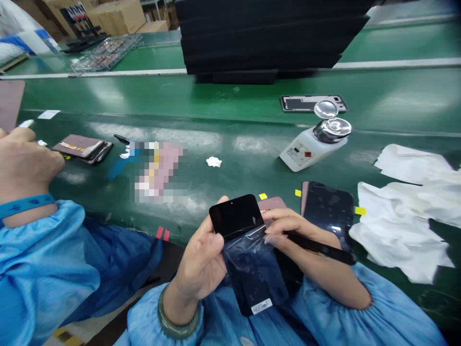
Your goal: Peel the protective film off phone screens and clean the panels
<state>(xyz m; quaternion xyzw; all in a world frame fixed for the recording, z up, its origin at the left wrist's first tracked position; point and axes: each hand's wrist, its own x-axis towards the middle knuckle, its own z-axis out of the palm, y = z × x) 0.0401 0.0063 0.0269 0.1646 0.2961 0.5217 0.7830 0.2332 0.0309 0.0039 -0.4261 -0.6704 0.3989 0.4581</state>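
Black glossy phone screen panel (236, 216), half out of its clear plastic sleeve (252, 269), above green surface (230, 110) edge. Left hand (201, 259) grips panel; right hand (291, 230) pinches sleeve, clasping black stylus (324, 249). Sleeve's lower half remains on.

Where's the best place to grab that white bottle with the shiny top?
Probably the white body of the bottle, from above, fingers across its narrow sides. It sits low and squarish on the green table, while the shiny top looks round and slippery.
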